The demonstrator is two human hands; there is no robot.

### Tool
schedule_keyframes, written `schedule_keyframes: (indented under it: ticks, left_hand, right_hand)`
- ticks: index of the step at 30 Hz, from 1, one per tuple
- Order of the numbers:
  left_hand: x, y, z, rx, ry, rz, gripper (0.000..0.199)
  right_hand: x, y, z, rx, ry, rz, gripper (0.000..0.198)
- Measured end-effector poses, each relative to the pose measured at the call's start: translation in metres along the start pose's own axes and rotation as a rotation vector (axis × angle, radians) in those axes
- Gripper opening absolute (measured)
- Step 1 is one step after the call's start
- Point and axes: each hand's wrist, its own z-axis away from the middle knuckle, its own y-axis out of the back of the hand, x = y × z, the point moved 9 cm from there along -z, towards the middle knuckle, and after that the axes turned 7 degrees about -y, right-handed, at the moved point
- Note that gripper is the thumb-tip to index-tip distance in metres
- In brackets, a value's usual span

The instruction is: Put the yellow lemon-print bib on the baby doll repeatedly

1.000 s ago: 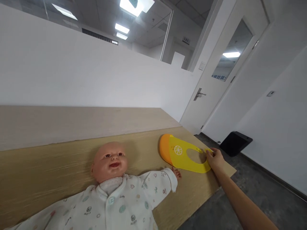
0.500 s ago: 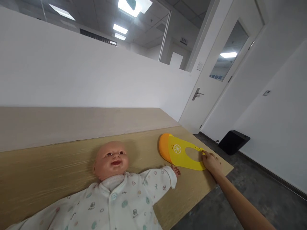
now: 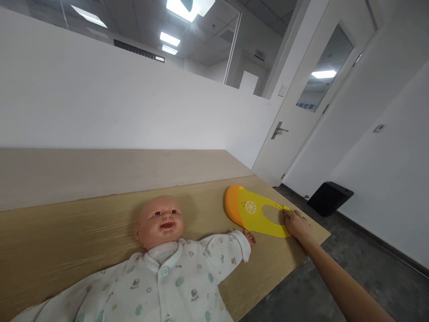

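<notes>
My right hand reaches in from the lower right, its fingers closed at the neck end of a yellow silicone bib. The bib lies flat on the wooden tabletop, with a white citrus-slice print, an orange pocket at its left end and a neck opening near my fingers. Left of it, a baby doll lies face up in a white patterned outfit. One small doll hand rests right by the bib's lower edge. My left hand is out of view.
The wooden table ends at the right above a dark floor. A lighter raised board runs along the back, before a white wall. A door and a black object stand to the right.
The whole view has shifted slightly, so the doll and bib appear a little further right. My right hand stays at the bib's neck end; the bib has not visibly moved on the table.
</notes>
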Motion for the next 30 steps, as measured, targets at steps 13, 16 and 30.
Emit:
schedule_keyframes:
  ticks: [13, 16, 30]
  left_hand:
    - [-0.065, -0.012, 0.010, -0.004, 0.109, 0.003, 0.035]
    - [-0.058, -0.008, 0.010, -0.032, 0.170, 0.025, 0.037]
    - [-0.011, -0.003, 0.022, -0.054, 0.591, 0.239, 0.045]
  right_hand:
    - [0.003, 0.035, 0.028, 0.216, -0.023, -0.339, 0.050]
    - [-0.013, 0.051, 0.079, 0.326, 0.116, -0.471, 0.038]
    - [-0.178, 0.080, 0.343, 0.544, 1.051, -0.778, 0.031]
